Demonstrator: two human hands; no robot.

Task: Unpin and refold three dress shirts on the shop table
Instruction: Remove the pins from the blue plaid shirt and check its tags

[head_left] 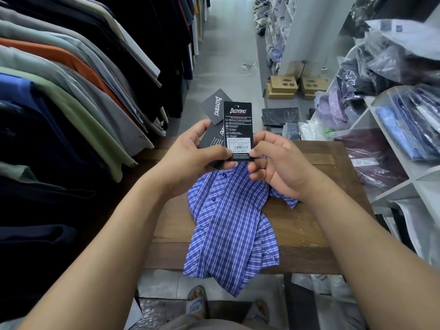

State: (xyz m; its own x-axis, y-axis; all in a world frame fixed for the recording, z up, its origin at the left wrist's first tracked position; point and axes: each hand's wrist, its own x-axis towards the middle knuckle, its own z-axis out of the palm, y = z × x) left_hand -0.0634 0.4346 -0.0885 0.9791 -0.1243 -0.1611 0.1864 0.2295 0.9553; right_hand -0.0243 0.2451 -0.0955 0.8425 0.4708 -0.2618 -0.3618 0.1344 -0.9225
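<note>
Black tags (238,129) held over a blue checked shirt (228,222).
The left hand (190,153) grips the fanned tags, perhaps three; the right hand (278,167) pinches the front one's lower edge. The shirt lies on the bench (309,222), hem overhanging its near edge.

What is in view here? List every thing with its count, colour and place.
hang tags: three, black, fanned above the shirt
checked shirt: one, blue and white, on the table, hem over the near edge
table: one, brown wood, centre
hanging garments: many, mixed colours, rack at left
bagged shirts: many, blue, purple, maroon, white shelves at right
cardboard boxes: several, brown, floor beyond the table
sandals: two, grey, on the feet below
left grip: one, holds the hang tags
right grip: one, pinches the front one's lower edge
</note>
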